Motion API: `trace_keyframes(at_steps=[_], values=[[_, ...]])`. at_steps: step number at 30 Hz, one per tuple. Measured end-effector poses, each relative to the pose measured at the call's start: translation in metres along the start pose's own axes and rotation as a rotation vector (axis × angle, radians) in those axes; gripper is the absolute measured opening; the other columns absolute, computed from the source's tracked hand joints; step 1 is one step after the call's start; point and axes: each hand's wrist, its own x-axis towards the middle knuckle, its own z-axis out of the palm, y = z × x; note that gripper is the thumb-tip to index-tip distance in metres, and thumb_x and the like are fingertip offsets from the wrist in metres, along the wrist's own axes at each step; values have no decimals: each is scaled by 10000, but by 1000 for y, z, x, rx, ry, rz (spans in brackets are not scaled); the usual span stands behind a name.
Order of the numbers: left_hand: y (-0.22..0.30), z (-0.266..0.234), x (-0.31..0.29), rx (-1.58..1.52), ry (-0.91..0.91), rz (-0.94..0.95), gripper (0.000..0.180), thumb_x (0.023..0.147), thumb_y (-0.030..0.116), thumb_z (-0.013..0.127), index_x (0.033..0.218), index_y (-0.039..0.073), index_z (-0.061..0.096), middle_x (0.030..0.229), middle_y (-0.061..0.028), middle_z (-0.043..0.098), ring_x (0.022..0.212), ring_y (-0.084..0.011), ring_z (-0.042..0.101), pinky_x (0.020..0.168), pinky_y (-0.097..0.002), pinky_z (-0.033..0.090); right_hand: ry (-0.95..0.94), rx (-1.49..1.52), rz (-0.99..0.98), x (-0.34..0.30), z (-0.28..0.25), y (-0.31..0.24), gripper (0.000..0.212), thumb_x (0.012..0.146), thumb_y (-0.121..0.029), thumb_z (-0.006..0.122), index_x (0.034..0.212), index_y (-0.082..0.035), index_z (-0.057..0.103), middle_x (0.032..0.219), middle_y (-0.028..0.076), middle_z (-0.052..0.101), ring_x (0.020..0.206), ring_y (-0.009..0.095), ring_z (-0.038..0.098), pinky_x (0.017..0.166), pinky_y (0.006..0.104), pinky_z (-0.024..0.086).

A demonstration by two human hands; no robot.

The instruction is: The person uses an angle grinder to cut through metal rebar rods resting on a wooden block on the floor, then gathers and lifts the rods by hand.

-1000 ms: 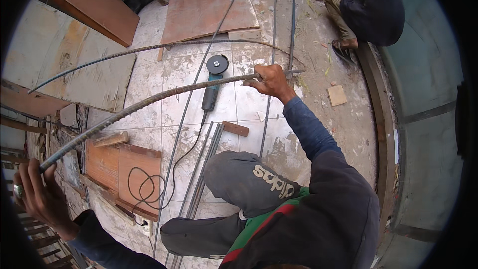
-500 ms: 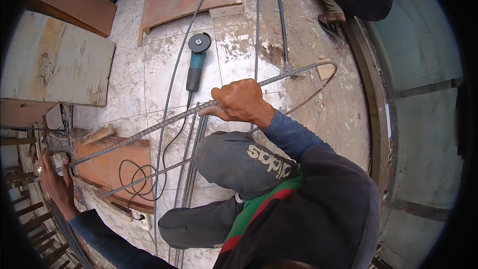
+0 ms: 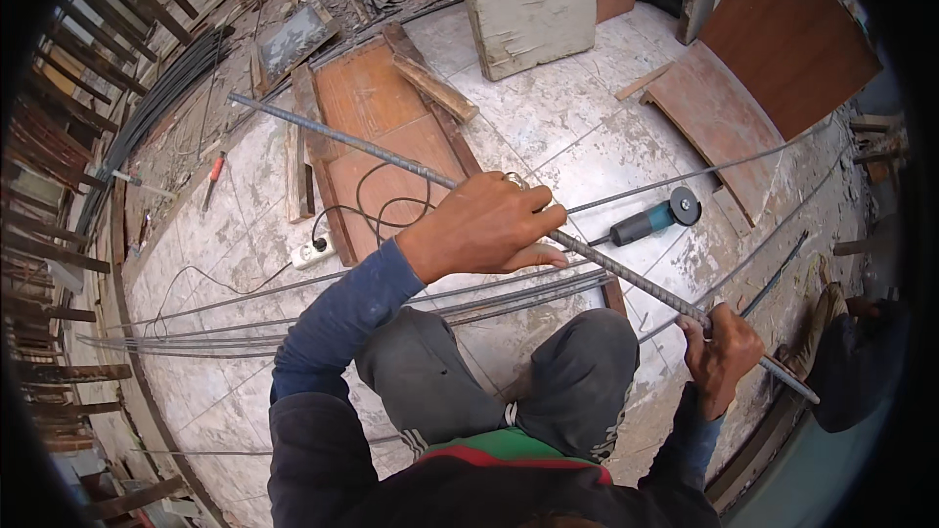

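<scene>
A long ribbed steel reinforcing bar slants across in front of me, from upper left down to lower right. My left hand is closed around its middle, palm down. Nearer the lower right end, my right hand grips the same bar with fingers wrapped round it. The bar is off the floor, above my bent knees. Beyond it an angle grinder with a teal and black body and a dark disc lies on the floor. More thin steel bars lie side by side under my hands, just past my knees.
A black cord coils over a brown wooden panel near a white power strip. Farther off stand a pale worn board and a brown panel. Another person crouches at far right. Bundled rods lie at left.
My view has turned left. The left hand has shifted from the bar's left end to its middle, and the right hand has moved out toward the right end. The bar's slant has reversed.
</scene>
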Motion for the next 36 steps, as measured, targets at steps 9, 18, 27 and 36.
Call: trace_keyframes(at_steps=[9, 18, 27, 36], values=[[-16, -46, -102, 517, 495, -100, 442, 831, 551, 675, 668, 158, 552, 631, 17, 461, 506, -145, 483, 554, -312, 359, 63, 310, -199, 62, 5, -78, 502, 651, -374, 890, 644, -84, 481, 531, 89, 473, 459, 297, 473, 451, 415, 343], [8, -107, -218, 848, 438, -347, 593, 750, 627, 743, 562, 146, 451, 517, 14, 366, 434, -156, 371, 477, -309, 255, -81, 520, -468, 115, 25, -131, 414, 623, -199, 888, 878, -55, 595, 788, 76, 600, 700, 282, 586, 649, 399, 450], [29, -137, -304, 1122, 369, -716, 574, 791, 608, 734, 605, 138, 463, 512, 14, 395, 432, -175, 373, 472, -327, 233, -454, 1044, 194, 113, 130, -155, 354, 997, -343, 632, 932, 4, 615, 681, 44, 580, 678, 118, 565, 638, 281, 453], [47, -140, -356, 1241, 517, -1070, 430, 851, 441, 767, 669, 100, 577, 519, -71, 488, 450, -291, 491, 447, -392, 342, -1199, 1514, 492, 50, 252, -345, 778, 985, -653, 430, 1430, -20, 350, 1301, 221, 551, 1197, 319, 567, 955, 433, 485]])
